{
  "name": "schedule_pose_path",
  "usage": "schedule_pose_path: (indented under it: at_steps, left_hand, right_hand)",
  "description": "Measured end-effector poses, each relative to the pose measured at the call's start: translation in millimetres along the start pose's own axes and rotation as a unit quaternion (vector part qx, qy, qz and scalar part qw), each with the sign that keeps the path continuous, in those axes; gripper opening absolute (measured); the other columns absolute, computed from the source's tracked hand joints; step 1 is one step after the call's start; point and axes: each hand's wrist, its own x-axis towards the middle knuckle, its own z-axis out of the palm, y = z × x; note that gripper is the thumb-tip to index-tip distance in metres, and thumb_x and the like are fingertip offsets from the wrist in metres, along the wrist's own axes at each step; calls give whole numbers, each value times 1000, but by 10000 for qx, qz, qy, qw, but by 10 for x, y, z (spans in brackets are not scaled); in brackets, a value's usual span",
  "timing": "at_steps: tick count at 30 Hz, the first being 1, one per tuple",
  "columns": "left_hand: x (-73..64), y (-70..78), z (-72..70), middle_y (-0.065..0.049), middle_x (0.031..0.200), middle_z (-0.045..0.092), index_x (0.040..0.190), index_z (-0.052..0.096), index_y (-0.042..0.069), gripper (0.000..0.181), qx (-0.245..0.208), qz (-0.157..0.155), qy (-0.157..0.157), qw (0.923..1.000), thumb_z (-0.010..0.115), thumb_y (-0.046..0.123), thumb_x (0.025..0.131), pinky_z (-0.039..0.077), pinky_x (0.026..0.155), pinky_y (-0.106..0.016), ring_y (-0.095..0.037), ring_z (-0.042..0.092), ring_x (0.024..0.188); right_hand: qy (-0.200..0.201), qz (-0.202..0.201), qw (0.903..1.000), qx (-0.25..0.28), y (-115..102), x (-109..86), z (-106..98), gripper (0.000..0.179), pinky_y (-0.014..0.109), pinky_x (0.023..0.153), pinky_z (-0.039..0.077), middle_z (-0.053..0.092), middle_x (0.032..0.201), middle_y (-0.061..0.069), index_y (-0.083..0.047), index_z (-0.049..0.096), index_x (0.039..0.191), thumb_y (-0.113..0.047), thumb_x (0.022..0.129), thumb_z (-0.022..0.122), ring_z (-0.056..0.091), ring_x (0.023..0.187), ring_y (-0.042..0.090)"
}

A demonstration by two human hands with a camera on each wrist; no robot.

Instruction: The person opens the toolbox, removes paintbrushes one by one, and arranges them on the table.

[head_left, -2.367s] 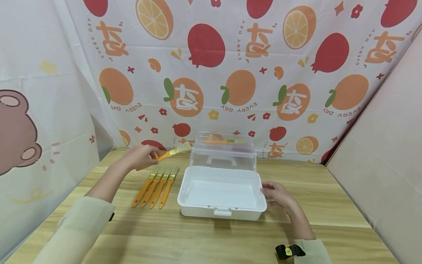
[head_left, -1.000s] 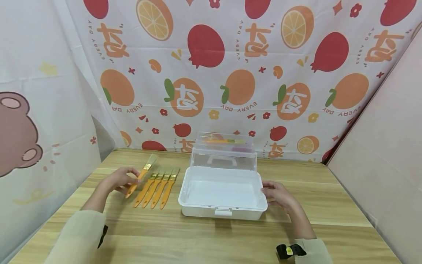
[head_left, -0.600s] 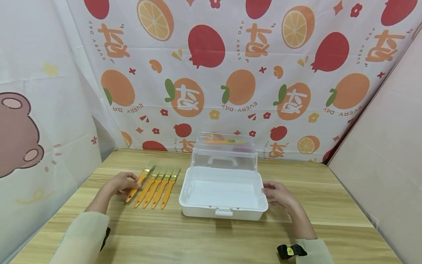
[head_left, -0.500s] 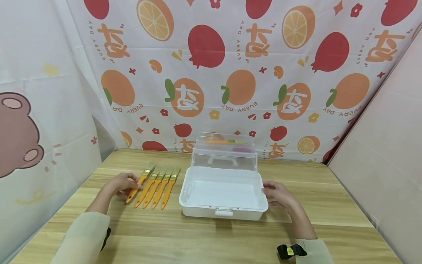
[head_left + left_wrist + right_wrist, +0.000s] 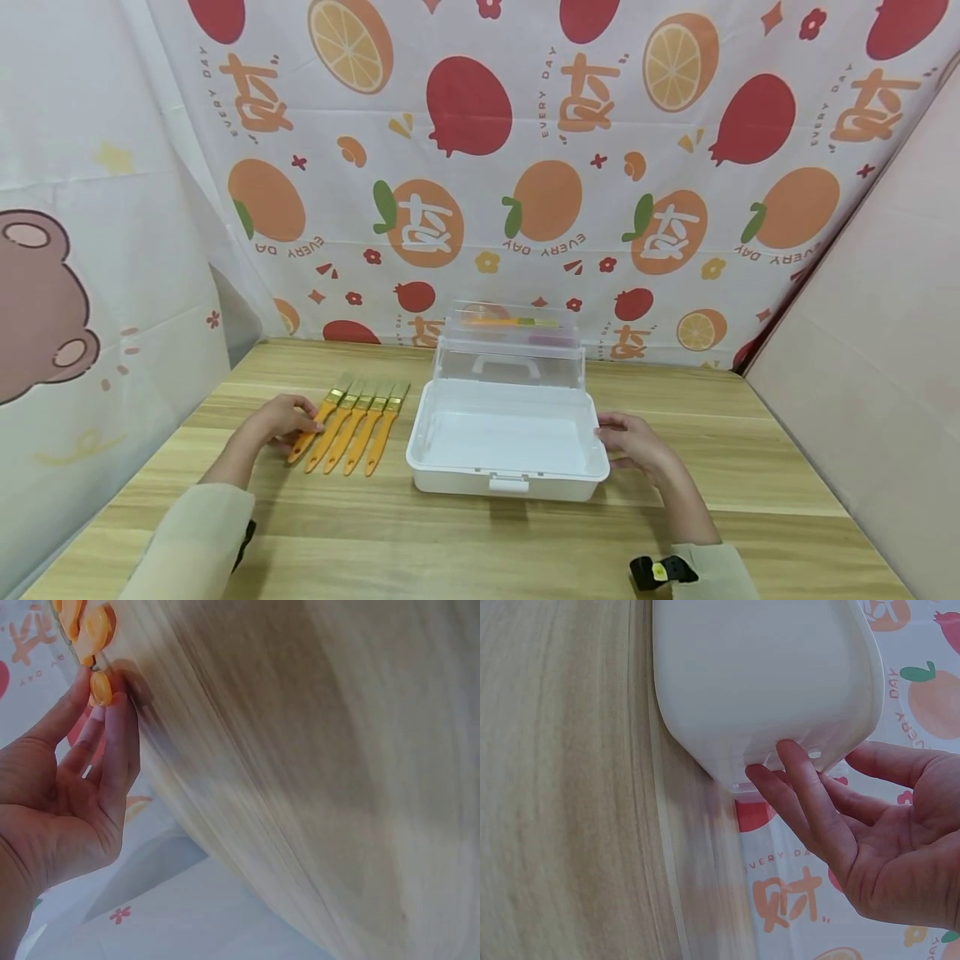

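My left hand (image 5: 283, 419) pinches the orange handle of the leftmost paintbrush (image 5: 324, 413), which lies on the table at the end of a row. In the left wrist view the handle's rounded end (image 5: 101, 688) sits between thumb and fingers. Beside it, several more paintbrushes (image 5: 367, 433) lie slanted and nearly parallel, pale bristles away from me. A white box (image 5: 450, 481) stands with its transparent lid (image 5: 487, 367) raised; no item shows in the bottom. Extended fingers of my right hand (image 5: 636, 443) touch its right side wall, also seen in the right wrist view.
Through the raised lid's upper part another orange-handled brush (image 5: 498, 322) is visible. The wooden table (image 5: 420, 550) reaches back to a fruit-printed cloth (image 5: 480, 208). White cloth walls border it left and right.
The left hand has carried the paintbrush from beside the box's lid down to the left end of the row and drawn it close to the others. The right hand stays at the box.
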Motion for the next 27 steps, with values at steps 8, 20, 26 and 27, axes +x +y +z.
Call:
schedule_pose_path:
  at_steps: [8,20,26,27]
  left_hand:
    - [-112,54,52,-7,73,58,96,51,-6,28,134,-130,188,9996,68,11,83,51,55,-34,-17,57,64]
    - [-157,76,103,-9,78,50,94,48,-5,23,361,-110,325,9988,65,4,82,49,53,-28,-15,52,63]
    - [-129,53,115,-10,77,49,94,49,-6,23,337,-113,369,9987,66,3,81,49,53,-29,-16,51,63]
    - [-129,53,115,-10,77,49,95,49,-6,24,326,-115,373,9987,66,3,81,49,53,-29,-16,51,63]
  right_hand:
    - [17,-37,10000,-19,23,-21,-11,46,42,71,51,55,114,20,12,40,129,-11,92,52,56,96,30]
    - [-4,-32,10000,-50,40,-32,-11,45,41,69,51,56,113,19,11,40,129,-12,92,52,57,95,30]
    - [-21,-32,10000,-45,39,-23,-15,44,42,69,51,57,111,17,11,41,128,-12,93,52,58,93,27]
    - [-25,-32,10000,-40,40,-22,-16,44,42,69,51,57,111,17,11,41,128,-12,93,52,58,93,27]
